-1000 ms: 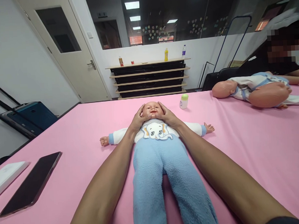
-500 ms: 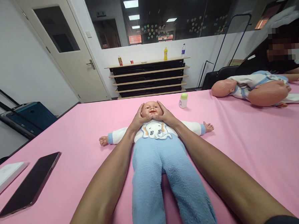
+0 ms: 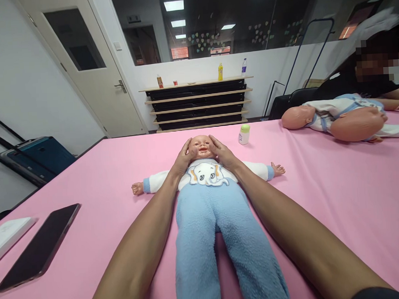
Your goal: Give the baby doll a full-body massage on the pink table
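A baby doll (image 3: pixel 212 207) lies face up in front of me, its arms spread out sideways. It wears a white top with an elephant face and fluffy light-blue trousers. My left hand (image 3: pixel 184 159) cups one side of the doll's head, thumb on the cheek by the mouth. On the opposite side, my right hand (image 3: pixel 222 153) cups the head in the same way, its thumb against the other cheek. The fingers of both hands run up along the temples. Beyond my right hand stands a small white bottle with a green cap (image 3: pixel 243 134).
A pink sheet (image 3: pixel 324 232) covers the table. At the left lie a dark phone (image 3: pixel 39 247) and a white box (image 3: pixel 10 235). Two more dolls (image 3: pixel 355 124) lie at the far right, near a person in black (image 3: pixel 340 86). A shelf rack (image 3: pixel 197 98) stands behind the table.
Both thumbs have slid from the doll's chin upward and apart onto its cheeks, so the mouth and chin show more. The palms and fingers stay at the sides of the head.
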